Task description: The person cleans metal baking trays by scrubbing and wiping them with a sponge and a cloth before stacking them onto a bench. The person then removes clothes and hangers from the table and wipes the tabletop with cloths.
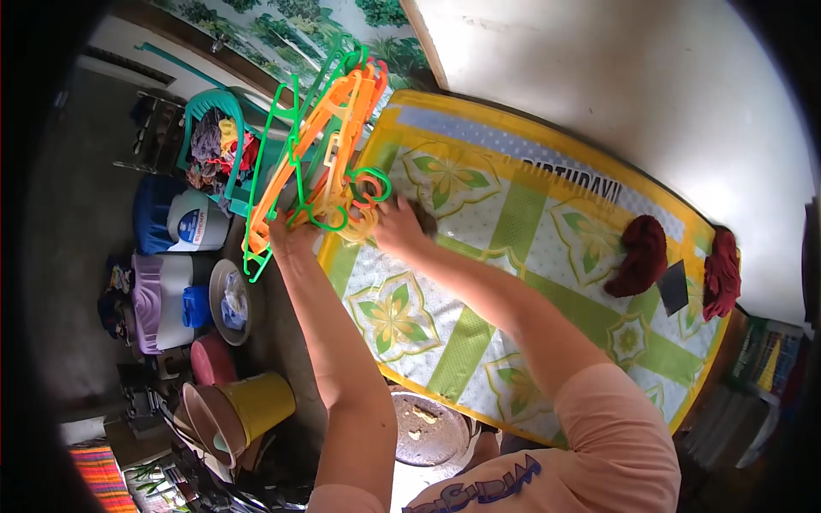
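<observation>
A bundle of plastic clothes hangers (321,141) in green, orange and yellow is held up over the table's left end. My left hand (292,235) is closed around the lower part of the bundle. My right hand (399,227) is at the hooks, its fingers curled against a yellow hanger hook (361,224); part of its grip is hidden. Beside that hand, a small dark brown patch shows on the tablecloth (466,295), too unclear to name.
Dark red cloths (640,256) and a dark flat square (674,288) lie at the table's right. To the left stand a green basket of clothes (242,171), a white container (197,224), a basin (242,321) and a yellow bucket (261,408). A wall (599,68) borders the table.
</observation>
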The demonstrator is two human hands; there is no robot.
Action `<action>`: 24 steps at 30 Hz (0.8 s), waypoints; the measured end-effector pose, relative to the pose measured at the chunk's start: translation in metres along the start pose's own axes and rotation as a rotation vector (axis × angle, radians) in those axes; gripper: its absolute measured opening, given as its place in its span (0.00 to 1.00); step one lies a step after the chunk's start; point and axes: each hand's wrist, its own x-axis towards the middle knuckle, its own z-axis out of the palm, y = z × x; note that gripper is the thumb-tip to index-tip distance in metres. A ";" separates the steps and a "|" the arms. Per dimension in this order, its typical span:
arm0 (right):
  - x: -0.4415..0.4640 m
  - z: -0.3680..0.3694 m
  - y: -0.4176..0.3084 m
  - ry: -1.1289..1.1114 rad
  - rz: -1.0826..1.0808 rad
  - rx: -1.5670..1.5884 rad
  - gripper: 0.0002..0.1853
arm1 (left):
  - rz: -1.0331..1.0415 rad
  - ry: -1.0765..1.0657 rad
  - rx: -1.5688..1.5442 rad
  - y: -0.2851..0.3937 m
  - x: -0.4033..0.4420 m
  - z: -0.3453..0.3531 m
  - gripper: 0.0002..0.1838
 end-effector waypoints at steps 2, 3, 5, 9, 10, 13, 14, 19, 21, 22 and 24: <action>0.053 -0.029 0.035 -0.168 0.193 0.038 0.24 | -0.063 -0.130 -0.027 0.005 0.019 -0.019 0.23; 0.072 0.001 0.073 0.007 0.176 -0.198 0.22 | -0.053 -0.143 -0.007 0.004 0.027 -0.025 0.23; 0.101 -0.029 0.126 -0.110 0.424 -0.260 0.27 | -0.038 -0.110 0.029 -0.001 0.028 -0.024 0.24; 0.037 -0.086 0.186 0.078 0.680 -0.310 0.26 | -0.080 -0.049 0.031 -0.026 0.010 -0.016 0.26; 0.008 -0.101 0.197 0.087 0.772 -0.365 0.27 | -0.105 -0.070 0.018 -0.034 0.007 -0.015 0.26; -0.083 -0.162 0.203 0.138 1.046 -0.433 0.28 | -0.220 -0.153 0.035 -0.054 0.023 -0.023 0.25; -0.109 -0.181 0.202 0.129 1.132 -0.496 0.27 | -0.237 -0.175 0.043 -0.063 0.027 -0.023 0.24; -0.168 -0.249 0.191 -0.060 1.290 -0.525 0.24 | -0.191 -0.157 0.268 -0.108 0.040 -0.013 0.22; -0.180 -0.253 0.141 0.084 0.976 -0.668 0.23 | -0.227 -0.204 0.248 -0.115 0.050 -0.013 0.22; -0.187 -0.248 0.116 0.085 0.869 -0.647 0.23 | -0.244 -0.225 0.241 -0.122 0.053 -0.015 0.23; -0.215 -0.231 0.069 0.032 0.674 -0.605 0.21 | -0.278 -0.196 0.254 -0.125 0.032 -0.010 0.25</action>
